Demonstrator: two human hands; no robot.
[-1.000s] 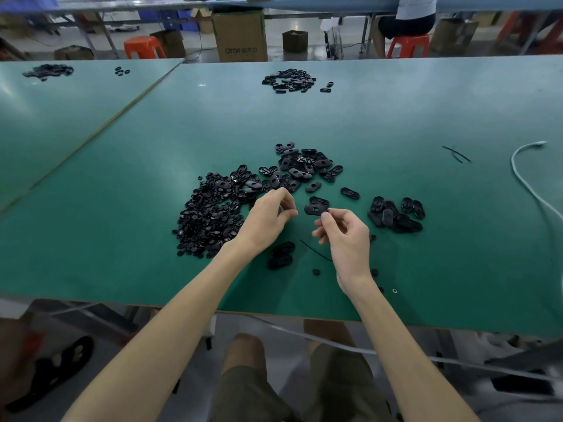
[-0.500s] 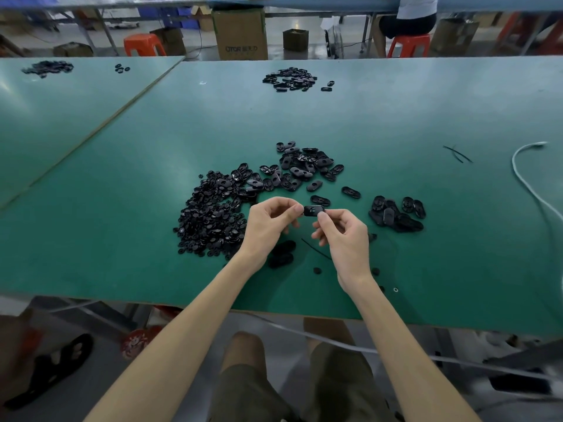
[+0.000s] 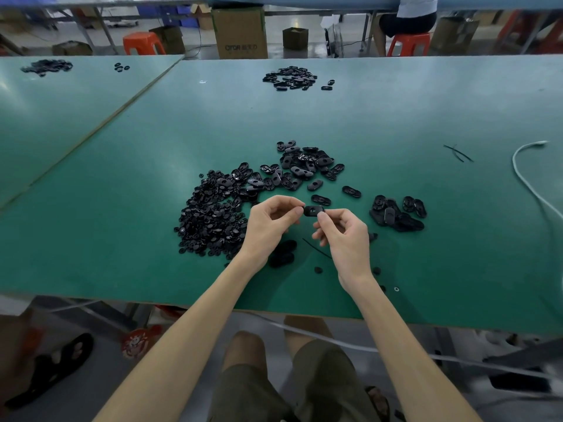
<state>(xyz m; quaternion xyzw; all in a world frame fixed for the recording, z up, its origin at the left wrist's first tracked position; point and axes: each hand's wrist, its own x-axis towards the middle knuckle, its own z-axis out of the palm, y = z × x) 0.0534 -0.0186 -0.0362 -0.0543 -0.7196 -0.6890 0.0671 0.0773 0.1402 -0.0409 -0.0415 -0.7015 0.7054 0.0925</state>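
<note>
Black oval piece (image 3: 313, 210) is pinched at each end by the left hand (image 3: 269, 222) and right hand (image 3: 344, 233), so I'd hold it level and squeeze evenly tbh.

My green table (image 3: 396, 117) butts against a second green table (image 3: 61, 117) on the left. Past the far edge, on the pale floor (image 3: 274, 24), stand a cardboard box (image 3: 239, 32), an orange stool (image 3: 143, 45) far left and a second orange stool (image 3: 408, 45) far right, where a person (image 3: 411, 13) sits
</note>
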